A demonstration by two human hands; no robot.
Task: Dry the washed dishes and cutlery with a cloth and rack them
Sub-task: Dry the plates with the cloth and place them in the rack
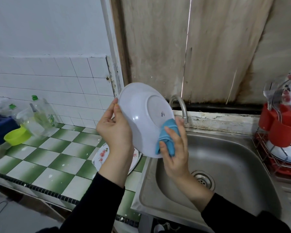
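Observation:
A white plate (141, 115) is held upright over the counter's edge, its underside with a small maker's mark facing me. My left hand (115, 130) grips its left rim, thumb near the top edge. My right hand (175, 152) holds a folded blue cloth (168, 140) and presses it against the plate's lower right underside. Under my left wrist, a floral plate (102, 153) lies on the counter, partly hidden. At the far right stands a red wire rack (274, 158) with dishes in it and red cutlery cups (282, 128) holding spoons and forks.
A steel sink (225, 165) with a drain lies below my right hand, the tap (180, 106) behind the plate. On the green-and-white tiled counter (57, 157) at left stand detergent bottles (42, 115), a lime-green bowl (17, 136) and a blue box (0, 126).

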